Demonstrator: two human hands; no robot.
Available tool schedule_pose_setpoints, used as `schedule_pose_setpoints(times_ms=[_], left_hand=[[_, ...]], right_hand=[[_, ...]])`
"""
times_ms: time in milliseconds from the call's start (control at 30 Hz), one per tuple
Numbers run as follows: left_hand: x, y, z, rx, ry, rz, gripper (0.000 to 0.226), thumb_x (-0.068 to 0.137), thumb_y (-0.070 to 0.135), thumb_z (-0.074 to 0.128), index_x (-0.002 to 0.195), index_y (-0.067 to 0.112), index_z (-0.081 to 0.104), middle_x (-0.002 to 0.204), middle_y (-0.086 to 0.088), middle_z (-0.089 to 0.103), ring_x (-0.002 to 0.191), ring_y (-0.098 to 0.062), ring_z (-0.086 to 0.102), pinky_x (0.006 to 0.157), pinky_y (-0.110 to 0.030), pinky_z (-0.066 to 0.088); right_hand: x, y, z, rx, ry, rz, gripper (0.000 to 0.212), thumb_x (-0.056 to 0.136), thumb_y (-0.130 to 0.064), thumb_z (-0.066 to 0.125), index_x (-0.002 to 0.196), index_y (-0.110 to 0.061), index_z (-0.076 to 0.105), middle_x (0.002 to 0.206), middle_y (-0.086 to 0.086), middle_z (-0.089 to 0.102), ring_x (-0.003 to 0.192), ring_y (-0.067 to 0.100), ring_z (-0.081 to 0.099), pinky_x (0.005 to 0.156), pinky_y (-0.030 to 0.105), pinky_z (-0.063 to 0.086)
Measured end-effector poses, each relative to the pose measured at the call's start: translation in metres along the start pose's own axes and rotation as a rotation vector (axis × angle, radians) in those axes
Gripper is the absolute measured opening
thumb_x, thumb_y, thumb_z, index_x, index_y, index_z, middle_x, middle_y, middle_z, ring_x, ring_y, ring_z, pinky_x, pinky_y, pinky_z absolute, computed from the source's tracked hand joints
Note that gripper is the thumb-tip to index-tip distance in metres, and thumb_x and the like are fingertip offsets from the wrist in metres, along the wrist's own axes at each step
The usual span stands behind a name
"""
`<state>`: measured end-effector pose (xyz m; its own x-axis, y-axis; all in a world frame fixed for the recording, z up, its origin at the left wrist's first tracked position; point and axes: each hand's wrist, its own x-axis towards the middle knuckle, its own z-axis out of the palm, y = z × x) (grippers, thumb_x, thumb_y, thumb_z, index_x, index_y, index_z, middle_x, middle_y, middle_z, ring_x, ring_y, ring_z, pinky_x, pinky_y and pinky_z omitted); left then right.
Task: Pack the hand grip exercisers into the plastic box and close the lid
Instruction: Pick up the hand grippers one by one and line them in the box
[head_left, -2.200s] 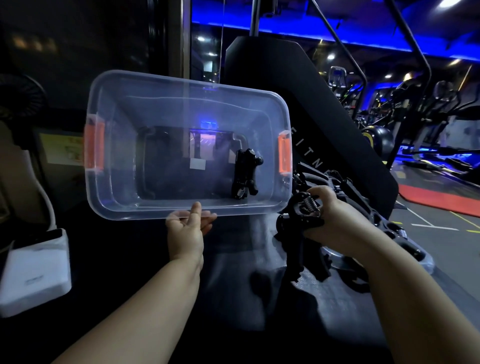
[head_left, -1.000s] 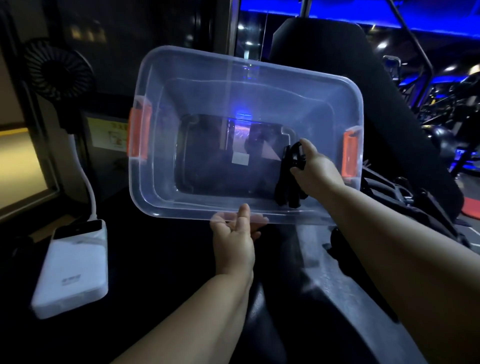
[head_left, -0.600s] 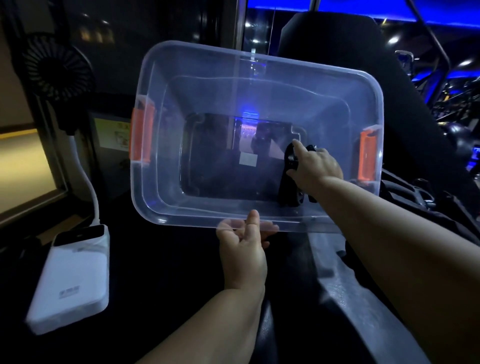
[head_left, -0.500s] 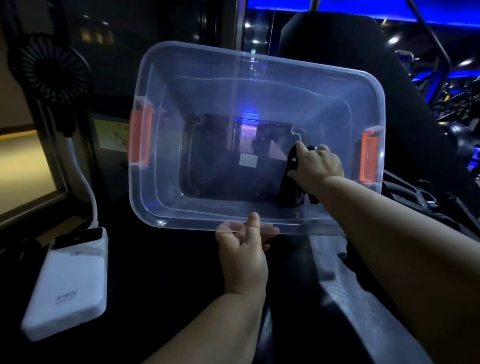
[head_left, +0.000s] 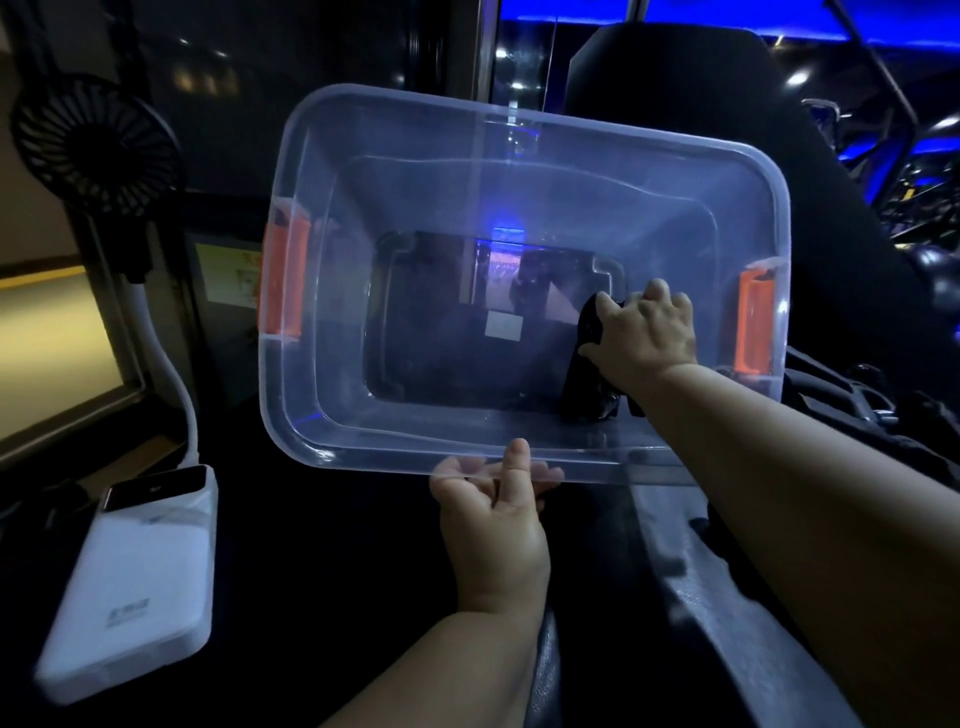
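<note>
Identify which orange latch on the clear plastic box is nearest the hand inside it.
The right-end orange latch of the clear box, beside the right hand; the other lies opposite.

Dim gym, blue ceiling lights (head_left: 857, 31), black padded backrest (head_left: 675, 78), small fan (head_left: 93, 145), white power bank (head_left: 130, 587)

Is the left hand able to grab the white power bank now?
Probably not yet. The left hand grips the near rim of the plastic box. The white power bank lies uncovered off to its left with nothing between, so it would have to let go first.
</note>
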<state>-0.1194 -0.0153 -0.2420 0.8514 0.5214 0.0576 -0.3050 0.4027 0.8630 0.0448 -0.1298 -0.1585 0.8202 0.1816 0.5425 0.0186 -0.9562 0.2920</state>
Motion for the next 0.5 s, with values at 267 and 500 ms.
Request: schedule_pose_setpoints(times_ms=[267,500], left_hand=[[0.000,-0.001,0.000,0.010,-0.011,0.009,0.026,0.093,0.017,0.055,0.105,0.002,0.037,0.066,-0.007,0.071,0.067,-0.019,0.071,0.057,-0.017,0.051],[0.000,-0.001,0.000,-0.009,-0.017,0.019,0.026,0.093,0.014,0.054,0.105,-0.001,0.037,0.068,-0.012,0.070,0.063,-0.017,0.070,0.054,-0.013,0.049]], right_hand=[[0.002,0.001,0.005,-0.082,0.015,-0.002,0.055,0.084,-0.059,0.055,0.125,-0.022,0.053,0.130,0.009,0.045,0.124,0.029,0.030,0.098,0.040,0.029],[0.004,0.006,0.014,0.097,-0.035,-0.055,0.068,0.084,-0.052,0.059,0.141,-0.024,0.036,0.137,0.006,0.043,0.124,0.030,0.040,0.095,0.040,0.039]])
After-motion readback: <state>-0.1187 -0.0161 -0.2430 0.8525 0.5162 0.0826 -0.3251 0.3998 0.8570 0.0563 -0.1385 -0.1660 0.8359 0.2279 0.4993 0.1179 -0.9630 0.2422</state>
